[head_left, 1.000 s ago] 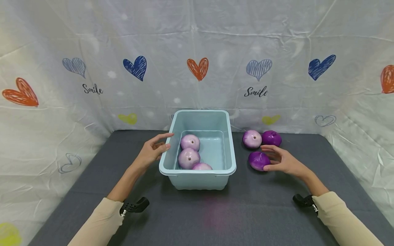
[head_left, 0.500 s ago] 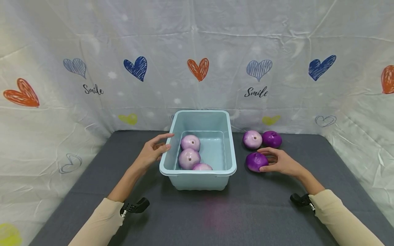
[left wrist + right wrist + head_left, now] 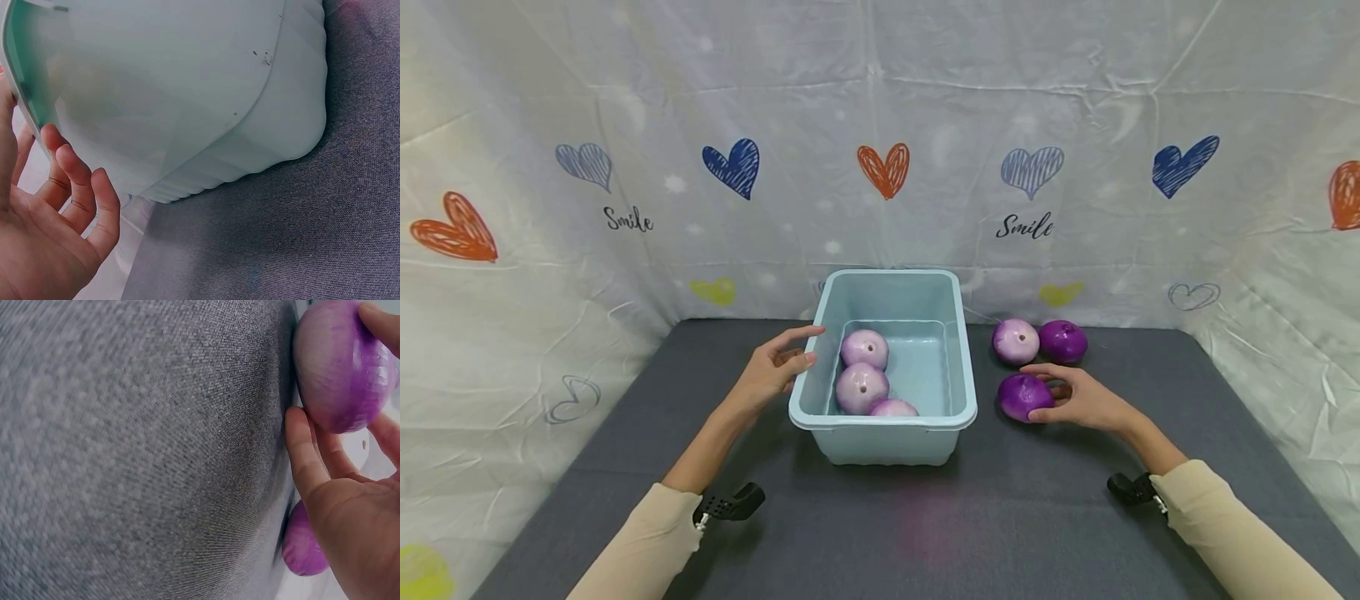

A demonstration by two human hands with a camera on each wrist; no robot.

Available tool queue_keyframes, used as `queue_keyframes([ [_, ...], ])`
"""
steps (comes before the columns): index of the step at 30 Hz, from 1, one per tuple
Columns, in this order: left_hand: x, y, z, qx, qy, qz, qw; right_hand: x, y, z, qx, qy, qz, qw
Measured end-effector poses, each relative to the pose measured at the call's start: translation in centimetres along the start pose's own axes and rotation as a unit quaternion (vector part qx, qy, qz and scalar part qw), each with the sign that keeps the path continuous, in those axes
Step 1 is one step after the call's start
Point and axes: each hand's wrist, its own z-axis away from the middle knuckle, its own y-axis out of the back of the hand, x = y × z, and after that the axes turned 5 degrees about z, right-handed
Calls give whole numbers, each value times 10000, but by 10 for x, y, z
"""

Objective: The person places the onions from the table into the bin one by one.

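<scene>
A light blue plastic bin (image 3: 883, 419) stands mid-table with three pale purple onions (image 3: 862, 387) inside. My left hand (image 3: 778, 365) hovers at the bin's left wall with relaxed fingers (image 3: 69, 187), holding nothing; whether it touches the rim I cannot tell. Right of the bin, my right hand (image 3: 1060, 393) curls round a dark purple onion (image 3: 1019, 397) that lies on the table. In the right wrist view the thumb (image 3: 306, 456) lies on one side of this onion (image 3: 340, 362) and a fingertip on the other.
Two more onions, one pale (image 3: 1015, 341) and one dark (image 3: 1062, 341), lie behind the right hand on the dark grey tablecloth (image 3: 925, 525). A white sheet printed with hearts (image 3: 880, 167) walls in the back and both sides.
My right hand has slid left and closed its fingers and thumb round the nearest dark onion, nudging it slightly toward the bin. The left hand has stayed put.
</scene>
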Motion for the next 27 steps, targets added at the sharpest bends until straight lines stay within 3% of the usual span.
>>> queue_keyframes([
  [15,1,0,1,-18,11,-20,10000,5,5,4,143,116,-125,9998],
  [27,0,-1,1,26,35,-35,10000,1,22,10,396,78,-270,9988],
])
